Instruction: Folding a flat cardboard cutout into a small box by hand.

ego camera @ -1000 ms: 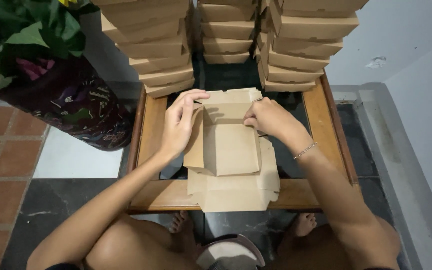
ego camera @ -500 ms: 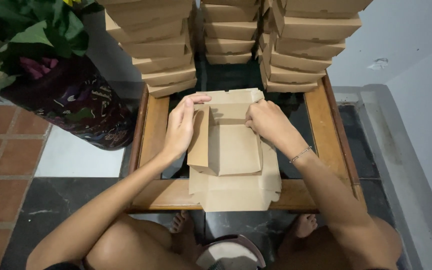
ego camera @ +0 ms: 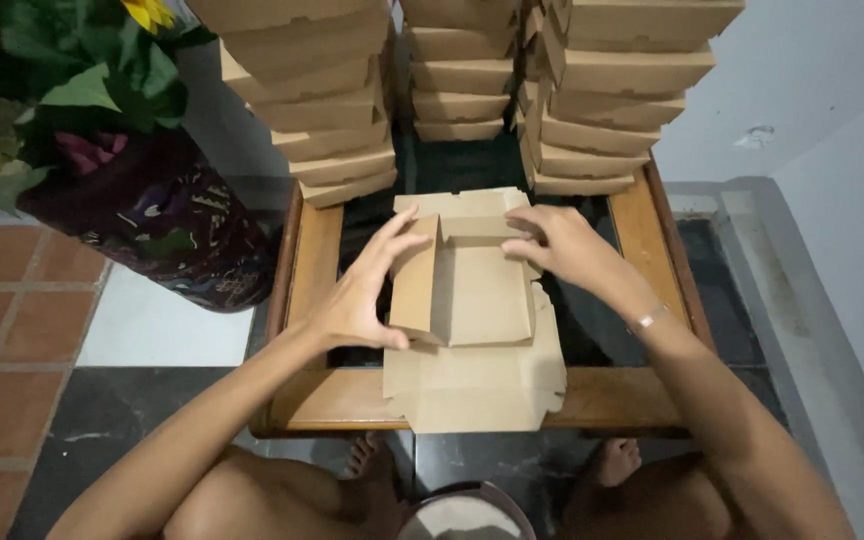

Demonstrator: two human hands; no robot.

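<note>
A flat brown cardboard box blank (ego camera: pixel 477 350) lies on a wooden-framed glass table (ego camera: pixel 312 390), half folded. My left hand (ego camera: pixel 357 290) presses against the raised left side wall of the box, fingers spread along it. At the far right corner, my right hand (ego camera: pixel 557 245) pinches the back flap and right wall together. The unfolded lid part hangs over the table's near edge.
Three tall stacks of folded brown boxes (ego camera: pixel 327 110) (ego camera: pixel 462 80) (ego camera: pixel 602 100) stand at the table's far side. A dark patterned vase with flowers (ego camera: pixel 142 220) sits on the tiled floor to the left. A white wall rises on the right. My knees and feet are below.
Both hands slid slightly along the box walls; the left wall stands more upright and the right hand has shifted onto the back right corner.
</note>
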